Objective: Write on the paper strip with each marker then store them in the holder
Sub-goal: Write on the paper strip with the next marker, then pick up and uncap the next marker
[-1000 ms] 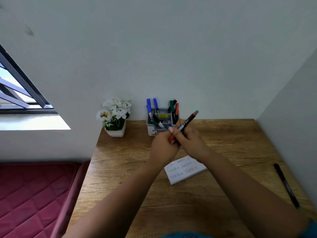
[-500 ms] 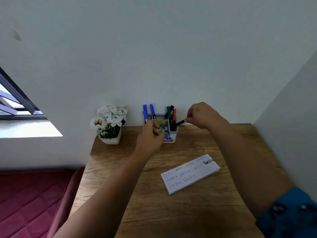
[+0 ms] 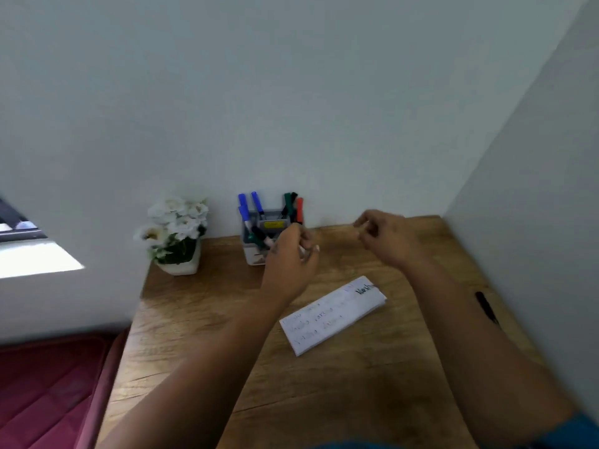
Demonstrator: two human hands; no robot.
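One grey holder [image 3: 259, 251] stands at the back of the wooden worktop [image 3: 207, 319], against the wall. In it I count three blue markers [image 3: 257, 202] on the left side, and on the right side one green marker [image 3: 287, 202], one dark one behind it and one red marker [image 3: 299, 209]. More pens lie slanted in the front compartment, but their number is not clear because of blur. One black marker [image 3: 485, 306] lies alone on the worktop at the right, partly behind the right forearm. One paper strip [image 3: 334, 315] lies flat in the middle, near the holder but apart from it, with several lines of handwriting and one bold black word at its far end.

The left hand [image 3: 291, 254] is just in front of the holder, its grip curled; something pale shows at the fingertips, and I cannot tell if it holds anything. The right hand [image 3: 382, 238] is above the worktop to the right of the holder, its grip loosely curled with nothing in it.

One white pot of white flowers [image 3: 175, 234] stands left of the holder. A red mattress [image 3: 48, 393] is beside the worktop
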